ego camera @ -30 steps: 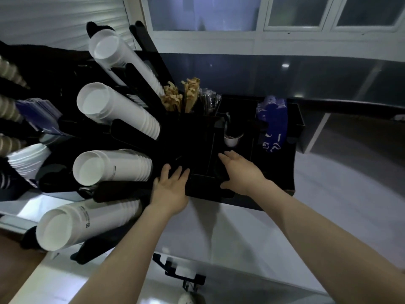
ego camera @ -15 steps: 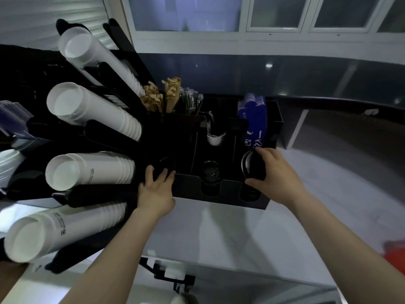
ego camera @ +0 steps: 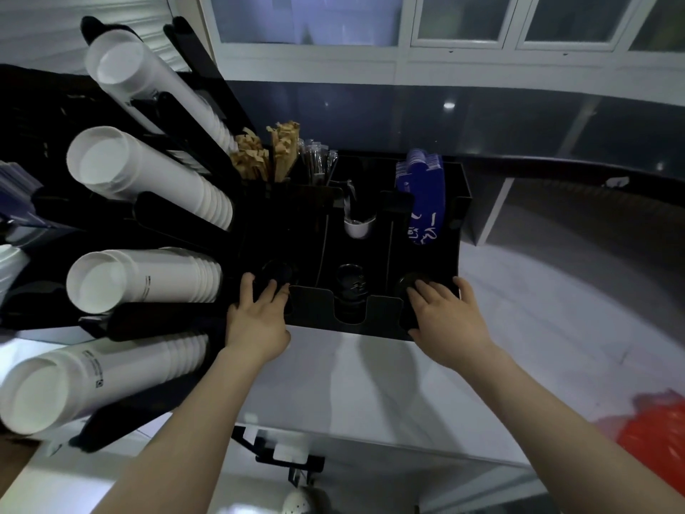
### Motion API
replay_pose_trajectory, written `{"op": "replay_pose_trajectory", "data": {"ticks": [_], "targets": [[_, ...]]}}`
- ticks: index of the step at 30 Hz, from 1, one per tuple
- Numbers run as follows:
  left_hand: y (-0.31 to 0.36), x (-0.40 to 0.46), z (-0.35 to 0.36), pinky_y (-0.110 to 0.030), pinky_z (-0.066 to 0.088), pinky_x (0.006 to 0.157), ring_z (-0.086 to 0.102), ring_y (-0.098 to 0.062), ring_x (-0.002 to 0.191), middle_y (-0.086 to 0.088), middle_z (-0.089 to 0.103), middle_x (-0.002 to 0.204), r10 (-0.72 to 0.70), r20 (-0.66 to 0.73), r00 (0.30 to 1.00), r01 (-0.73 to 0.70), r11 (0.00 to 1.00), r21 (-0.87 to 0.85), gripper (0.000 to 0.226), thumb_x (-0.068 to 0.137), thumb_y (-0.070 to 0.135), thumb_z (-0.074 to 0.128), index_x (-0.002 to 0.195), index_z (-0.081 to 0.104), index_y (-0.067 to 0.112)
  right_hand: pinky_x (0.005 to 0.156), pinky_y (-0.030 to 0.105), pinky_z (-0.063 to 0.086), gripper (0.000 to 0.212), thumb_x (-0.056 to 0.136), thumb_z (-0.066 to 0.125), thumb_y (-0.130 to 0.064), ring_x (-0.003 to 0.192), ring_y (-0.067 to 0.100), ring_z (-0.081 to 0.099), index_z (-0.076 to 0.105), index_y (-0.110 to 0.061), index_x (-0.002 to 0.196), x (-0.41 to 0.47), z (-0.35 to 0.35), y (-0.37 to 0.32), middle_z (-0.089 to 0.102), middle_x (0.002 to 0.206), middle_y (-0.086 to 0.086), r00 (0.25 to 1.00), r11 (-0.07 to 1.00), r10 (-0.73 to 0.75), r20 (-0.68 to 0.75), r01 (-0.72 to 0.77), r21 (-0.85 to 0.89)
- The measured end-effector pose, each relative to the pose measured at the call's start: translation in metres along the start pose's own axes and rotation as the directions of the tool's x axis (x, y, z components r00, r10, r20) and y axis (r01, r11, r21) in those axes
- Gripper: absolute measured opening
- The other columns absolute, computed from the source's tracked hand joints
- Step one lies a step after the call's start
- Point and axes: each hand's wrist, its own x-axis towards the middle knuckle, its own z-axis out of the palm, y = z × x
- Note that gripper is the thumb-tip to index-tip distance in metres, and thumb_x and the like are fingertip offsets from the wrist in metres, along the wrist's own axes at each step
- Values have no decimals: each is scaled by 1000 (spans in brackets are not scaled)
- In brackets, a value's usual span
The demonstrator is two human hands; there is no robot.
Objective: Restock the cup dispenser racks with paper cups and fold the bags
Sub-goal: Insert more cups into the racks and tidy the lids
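Pale counter (marbled) under black organizer, cup rack, red bag.

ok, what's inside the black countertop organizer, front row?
In the black organizer, the middle front slot holds a stack of black lids. The left hand and right hand rest on the outer slots' dark lid stacks, covering most of them.
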Motion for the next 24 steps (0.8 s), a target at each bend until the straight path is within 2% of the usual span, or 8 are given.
{"op": "replay_pose_trajectory", "data": {"ticks": [3,8,10,13,15,18,21,24], "targets": [[2,-1,0,-45,34,102,-10,-33,141,5,11,158,-12,-6,1000,12,1000,-15,75,83,28,53,149,17,24,110,51,5,68,86,54,-46,136,24,33,33,-17,143,3,-1,-3,35,151,3,997,999,31,75,-31,-13],[0,-2,-7,-48,29,107,-9,-30,141,4,18,157,5,-12,1000,-7,990,-143,71,84,22,51,148,21,24,109,62,10,62,85,55,-34,141,23,24,34,-18,141,13,-19,-1,30,152,0,972,957,85,219,-141,254],[0,-3,-11,-50,19,113,-9,-28,142,4,17,158,5,-24,1000,-10,978,-209,73,85,21,50,150,18,25,111,61,6,72,83,53,-23,146,22,11,22,-18,148,10,-25,-8,17,158,1,980,924,137,146,-180,338],[4,-6,-16,-51,4,116,-8,-26,145,3,8,160,13,-86,996,-33,972,-232,77,85,19,51,151,13,25,109,63,-9,83,79,50,-18,147,17,2,10,-19,151,10,-32,-31,6,160,-1,998,937,32,-45,-15,348],[7,-8,-20,-51,0,115,-7,-23,146,3,6,160,35,-109,993,-60,969,-239,79,83,17,51,151,12,24,103,64,-18,79,82,49,-20,147,17,4,12,-17,151,17,-36,-51,9,160,2,995,956,-90,-48,100,275],[9,-13,-24,-50,-2,115,-8,-19,146,4,5,160,46,-119,992,-77,959,-274,80,83,16,50,151,9,25,98,68,-22,67,88,46,-21,145,26,13,20,-16,150,27,-37,-72,20,156,10,985,981,-165,60,157,111],[7,-20,-26,-50,1,116,-5,-18,147,4,7,160,51,-147,988,-92,954,-285,77,85,16,49,152,10,24,94,73,-22,60,85,50,-18,133,33,31,34,-21,143,35,-38,-77,38,144,7,975,983,-149,165,129,129],[8,-27,-29,-49,3,116,-2,-18,147,4,8,160,83,-122,989,-116,950,-290,76,86,16,48,152,9,23,94,74,-21,59,85,52,-22,128,33,35,36,-25,142,36,-41,-77,42,141,3,966,982,-144,214,113,153]]}}
